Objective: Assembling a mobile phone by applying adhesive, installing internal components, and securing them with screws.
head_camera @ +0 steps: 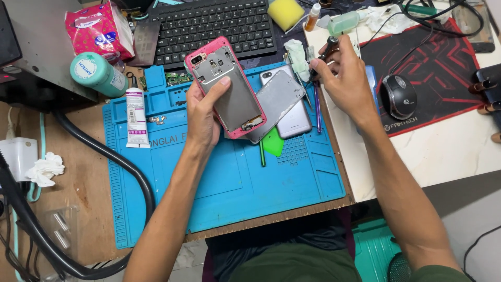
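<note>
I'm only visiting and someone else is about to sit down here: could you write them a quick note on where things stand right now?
Left hand: holds the opened pink phone frame up over the blue work mat, inside facing up.
Right hand: grips a dark-handled tool at the mat's far right edge.
On the mat: grey back cover lying over a silver phone, green pick, white glue tube.
Done: the frame is open and its back is off.
Left: the frame is not closed; parts lie loose.
</note>
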